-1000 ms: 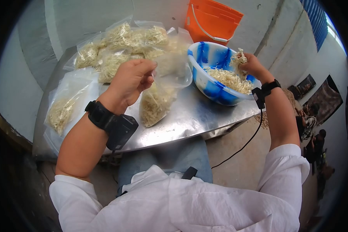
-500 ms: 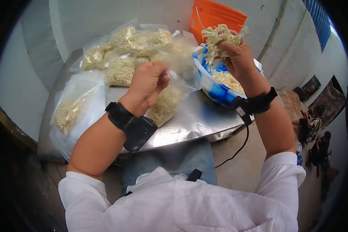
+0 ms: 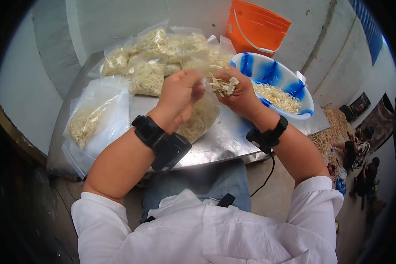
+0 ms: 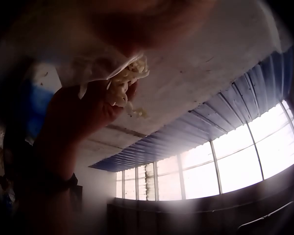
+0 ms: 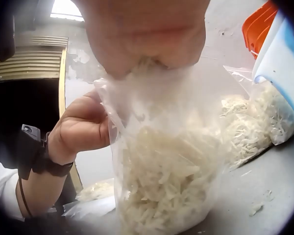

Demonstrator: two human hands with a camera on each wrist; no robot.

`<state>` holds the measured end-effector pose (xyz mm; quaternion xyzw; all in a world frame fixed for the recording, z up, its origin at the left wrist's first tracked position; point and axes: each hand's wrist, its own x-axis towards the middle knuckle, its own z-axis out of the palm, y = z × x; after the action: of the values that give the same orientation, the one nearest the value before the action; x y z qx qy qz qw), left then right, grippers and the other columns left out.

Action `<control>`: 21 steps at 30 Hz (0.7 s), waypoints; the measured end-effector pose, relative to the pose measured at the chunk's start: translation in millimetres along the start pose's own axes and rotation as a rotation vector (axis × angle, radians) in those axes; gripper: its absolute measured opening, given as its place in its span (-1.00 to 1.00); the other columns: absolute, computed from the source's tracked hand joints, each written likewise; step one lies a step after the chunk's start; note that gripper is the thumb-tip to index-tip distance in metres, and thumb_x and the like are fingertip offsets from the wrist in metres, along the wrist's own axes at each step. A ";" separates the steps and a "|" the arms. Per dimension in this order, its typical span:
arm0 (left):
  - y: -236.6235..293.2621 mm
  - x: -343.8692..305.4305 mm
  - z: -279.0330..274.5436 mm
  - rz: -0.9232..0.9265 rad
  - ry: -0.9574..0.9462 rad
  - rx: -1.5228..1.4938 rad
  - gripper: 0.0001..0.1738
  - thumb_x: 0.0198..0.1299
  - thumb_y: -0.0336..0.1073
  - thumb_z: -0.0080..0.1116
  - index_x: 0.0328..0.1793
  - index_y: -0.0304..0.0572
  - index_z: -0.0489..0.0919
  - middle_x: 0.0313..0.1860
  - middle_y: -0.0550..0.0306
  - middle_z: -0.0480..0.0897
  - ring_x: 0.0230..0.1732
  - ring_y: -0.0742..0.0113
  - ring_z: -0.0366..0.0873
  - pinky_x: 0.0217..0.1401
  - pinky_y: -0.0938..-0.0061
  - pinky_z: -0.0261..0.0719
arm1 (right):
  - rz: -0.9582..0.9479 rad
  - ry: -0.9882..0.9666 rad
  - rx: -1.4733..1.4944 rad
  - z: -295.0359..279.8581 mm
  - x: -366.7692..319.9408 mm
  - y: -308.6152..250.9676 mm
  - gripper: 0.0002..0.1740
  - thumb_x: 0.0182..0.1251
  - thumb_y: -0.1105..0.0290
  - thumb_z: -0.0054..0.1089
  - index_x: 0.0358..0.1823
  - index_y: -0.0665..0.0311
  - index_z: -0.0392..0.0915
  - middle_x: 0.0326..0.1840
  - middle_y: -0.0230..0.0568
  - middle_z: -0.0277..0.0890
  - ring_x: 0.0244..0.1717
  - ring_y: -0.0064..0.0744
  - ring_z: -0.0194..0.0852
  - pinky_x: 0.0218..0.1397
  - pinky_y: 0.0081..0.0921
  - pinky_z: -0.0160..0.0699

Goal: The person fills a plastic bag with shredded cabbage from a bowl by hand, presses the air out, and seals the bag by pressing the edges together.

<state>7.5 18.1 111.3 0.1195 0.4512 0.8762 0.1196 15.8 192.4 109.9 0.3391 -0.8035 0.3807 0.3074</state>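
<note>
Over the metal table [image 3: 224,143], the left hand [image 3: 178,94] has curled fingers clamped on the edge of a part-filled bag [image 5: 171,176]; the right hand [image 3: 242,97] has fingers clamped on pale shreds [image 3: 226,86] at its mouth. Bagging appears well along — several filled bags [image 3: 147,77] lie far left — but loose shreds in the bowl [image 3: 273,70], far right, look left to pack.

A pale, scuffed wall [image 3: 110,20] with dark seams rises behind a shiny metal table [image 3: 233,138]. The floor [image 3: 273,189] is dull grey-brown. In the left wrist view, bright white light fills a row of barred windows [image 4: 223,159] beside blue corrugated sheeting [image 4: 230,100].
</note>
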 end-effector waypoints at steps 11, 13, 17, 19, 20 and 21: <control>11.5 -6.3 -1.7 0.019 -0.059 0.205 -0.91 0.15 -0.36 0.11 -0.25 -0.17 0.50 -0.47 0.32 0.50 -0.55 0.61 0.41 -0.44 0.71 0.42 | -0.069 -0.477 -0.206 0.9 14.3 1.9 -0.50 -0.21 0.53 0.28 -0.09 0.25 0.47 -0.16 -0.07 0.43 -0.13 -0.05 0.45 -0.12 -0.37 0.46; 12.7 -7.5 -0.7 0.018 -0.073 0.251 -0.91 0.15 -0.37 0.12 -0.25 -0.19 0.51 -0.48 0.31 0.51 -0.56 0.61 0.41 -0.45 0.71 0.43 | 0.138 -0.634 -0.251 -2.7 29.7 -11.3 -0.49 -0.19 0.51 0.26 -0.05 0.27 0.46 -0.14 -0.04 0.46 -0.13 -0.05 0.47 -0.12 -0.36 0.48; 13.6 -9.9 0.0 0.010 -0.082 0.266 -0.91 0.14 -0.37 0.11 -0.26 -0.20 0.51 -0.47 0.31 0.50 -0.57 0.61 0.41 -0.46 0.71 0.43 | 0.384 -1.064 -0.516 2.2 60.6 -14.9 -0.48 -0.08 0.48 0.17 0.05 0.24 0.45 -0.14 0.01 0.53 -0.15 -0.07 0.53 -0.16 -0.32 0.50; 14.1 -9.3 -2.7 0.005 -0.085 0.259 -0.91 0.14 -0.38 0.11 -0.26 -0.21 0.51 -0.47 0.31 0.50 -0.57 0.61 0.41 -0.47 0.71 0.43 | 0.362 -1.070 -0.542 10.0 64.5 -3.0 -0.48 -0.05 0.48 0.11 0.07 0.20 0.44 -0.14 -0.01 0.53 -0.15 -0.09 0.53 -0.16 -0.32 0.50; 14.8 -8.2 -5.5 -0.002 -0.077 0.243 -0.92 0.15 -0.38 0.11 -0.26 -0.21 0.50 -0.48 0.31 0.50 -0.56 0.61 0.41 -0.47 0.72 0.43 | 0.336 -1.076 -0.568 14.5 64.6 2.1 -0.48 -0.01 0.47 0.06 0.10 0.17 0.44 -0.14 -0.02 0.53 -0.14 -0.10 0.53 -0.16 -0.32 0.50; 15.6 -7.3 -8.4 -0.008 -0.070 0.229 -0.92 0.15 -0.38 0.10 -0.26 -0.21 0.50 -0.48 0.31 0.49 -0.56 0.62 0.41 -0.47 0.72 0.43 | 0.337 -1.078 -0.568 18.6 68.1 -3.6 -0.48 -0.01 0.47 0.06 0.10 0.17 0.44 -0.14 -0.02 0.53 -0.14 -0.10 0.53 -0.16 -0.32 0.50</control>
<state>10.1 0.6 118.7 0.1608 0.5444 0.8138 0.1245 -25.4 154.2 152.8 0.2573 -0.9576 -0.0287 -0.1267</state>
